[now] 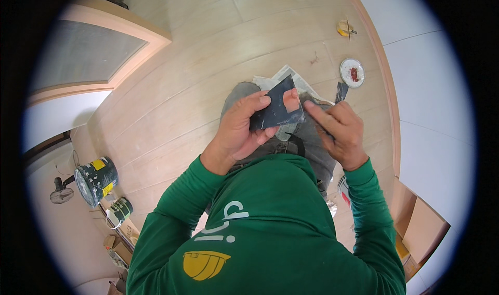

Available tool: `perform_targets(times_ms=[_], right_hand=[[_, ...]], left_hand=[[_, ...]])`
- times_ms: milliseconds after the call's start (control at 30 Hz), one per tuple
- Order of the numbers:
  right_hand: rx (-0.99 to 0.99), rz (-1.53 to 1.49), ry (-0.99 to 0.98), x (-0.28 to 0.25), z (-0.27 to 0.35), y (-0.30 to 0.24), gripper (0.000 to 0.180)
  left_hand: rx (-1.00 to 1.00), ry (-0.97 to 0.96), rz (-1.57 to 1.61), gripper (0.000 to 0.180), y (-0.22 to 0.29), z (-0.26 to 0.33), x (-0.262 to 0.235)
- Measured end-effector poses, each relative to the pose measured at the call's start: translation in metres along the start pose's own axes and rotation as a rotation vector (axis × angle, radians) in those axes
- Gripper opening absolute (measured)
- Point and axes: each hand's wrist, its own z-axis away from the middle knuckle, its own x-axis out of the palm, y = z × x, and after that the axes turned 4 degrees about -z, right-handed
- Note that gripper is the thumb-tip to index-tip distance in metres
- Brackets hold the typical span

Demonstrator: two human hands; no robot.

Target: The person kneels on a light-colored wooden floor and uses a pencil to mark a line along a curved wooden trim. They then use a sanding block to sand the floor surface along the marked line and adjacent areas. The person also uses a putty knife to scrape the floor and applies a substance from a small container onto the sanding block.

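My left hand [240,119] grips a flat dark putty spreader [275,103], thumb on top and fingers beneath. A patch of pinkish-orange paste [291,101] lies near the spreader's right edge. My right hand [343,131] is just right of it, index finger stretched towards the paste and the other fingers curled. A narrow dark scraper [341,92] sticks up beyond those curled fingers and appears gripped by them; the rest of it is hidden. Both hands are above my grey-trousered legs, over newspaper [296,79] on the floor.
A round white lid [352,72] with red paste lies beyond my right hand, and a yellow roundish item [343,28] farther off. At the left stand a large dark bucket [97,179], a smaller pail [120,212] and a small fan [62,192]. A pink-framed panel [93,53] juts in upper left.
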Motion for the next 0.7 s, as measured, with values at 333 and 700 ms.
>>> perform_targets(times_ms=[333, 700], right_hand=[[0.357, -0.179, 0.035, -0.034, -0.015, -0.013, 0.019], [0.683, -0.665, -0.081, -0.028, -0.04, -0.015, 0.018]], left_hand=[[0.16, 0.111, -0.626, 0.03, 0.028, 0.001, -0.001], [0.281, 0.062, -0.937, 0.026, 0.044, 0.0, -0.004]])
